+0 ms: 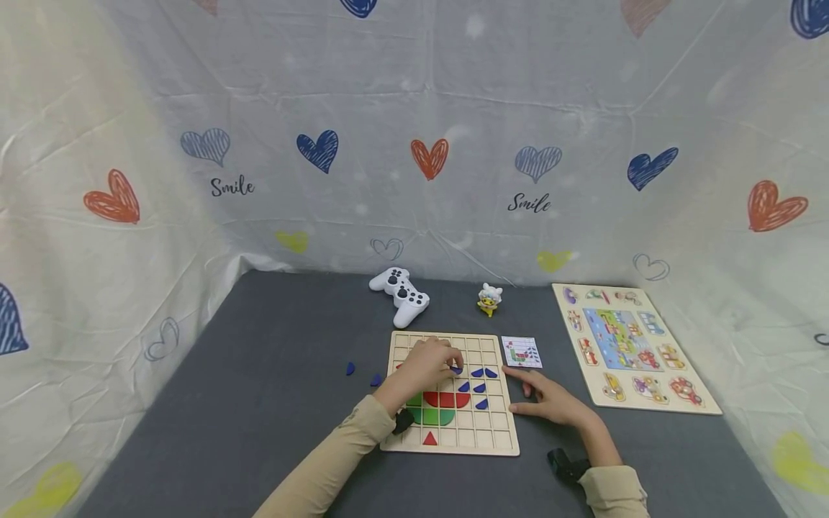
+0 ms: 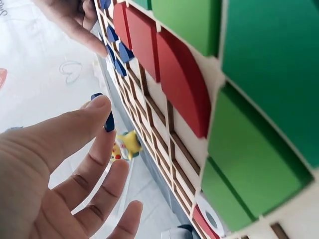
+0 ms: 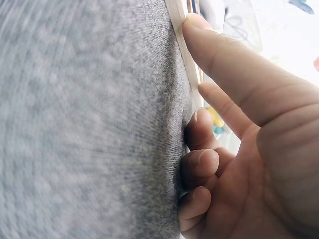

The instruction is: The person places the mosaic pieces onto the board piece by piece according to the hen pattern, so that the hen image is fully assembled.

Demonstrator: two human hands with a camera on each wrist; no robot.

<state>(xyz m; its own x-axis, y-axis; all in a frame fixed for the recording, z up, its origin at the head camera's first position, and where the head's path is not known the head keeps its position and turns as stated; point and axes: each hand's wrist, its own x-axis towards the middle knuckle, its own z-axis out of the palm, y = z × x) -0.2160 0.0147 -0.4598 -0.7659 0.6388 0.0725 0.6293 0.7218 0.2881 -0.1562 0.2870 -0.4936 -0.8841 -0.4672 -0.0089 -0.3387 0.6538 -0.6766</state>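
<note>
My left hand (image 1: pixel 424 365) is over the wooden grid board (image 1: pixel 484 439), pinching a small blue puzzle tile (image 2: pixel 109 120) between thumb and forefinger. In the left wrist view its other fingers are loosely bent. On the board, several blue tiles (image 1: pixel 481 404) sit at the right, with red tiles (image 1: pixel 447 400) and green tiles (image 1: pixel 430 416) lower left and a red triangle tile (image 1: pixel 430 438) near the front. At the board's right edge, my right hand (image 1: pixel 550 400) touches the rim with thumb and forefinger; its remaining fingers curl loosely against the grey cloth (image 3: pixel 89 119).
Two loose blue tiles (image 1: pixel 350 368) lie left of the board. A pattern card (image 1: pixel 522 352) is at its upper right corner. Behind stand a white game controller (image 1: pixel 400 295) and a small figurine (image 1: pixel 488 299). A picture puzzle board (image 1: pixel 576 327) lies far right.
</note>
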